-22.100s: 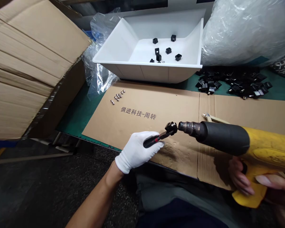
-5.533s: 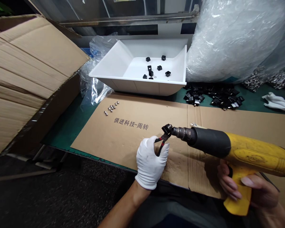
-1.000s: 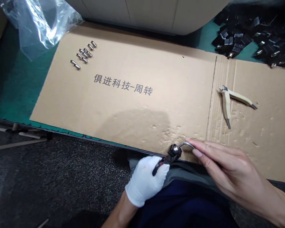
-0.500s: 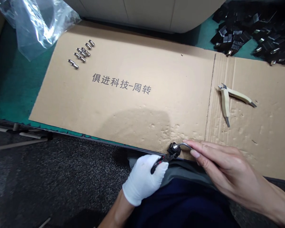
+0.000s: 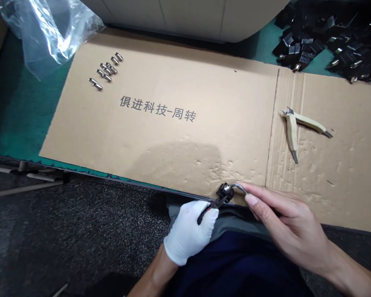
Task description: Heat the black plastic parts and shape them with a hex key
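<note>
My left hand [image 5: 191,231], in a white glove, is closed around a pair of dark pliers [image 5: 205,212]. Their jaws grip a small black part [image 5: 224,192] at the front edge of the cardboard. In my bare right hand [image 5: 287,225] I pinch a bent metal rod, which looks like a hex key [image 5: 239,187]. Its far end meets the shiny metal piece on top of the black part. Whether it sits inside that piece is too small to tell.
Cream-handled nippers [image 5: 297,128] lie splayed on the cardboard sheet [image 5: 173,152] at right. Several small metal cylinders [image 5: 106,70] lie at upper left, near a clear plastic bag [image 5: 55,37]. A heap of black parts [image 5: 309,45] occupies the back right, beside a grey bin [image 5: 191,16].
My right hand and the bent rod have turned slightly at the black part. The left hand keeps its grip on the pliers. The whole view has shifted a little.
</note>
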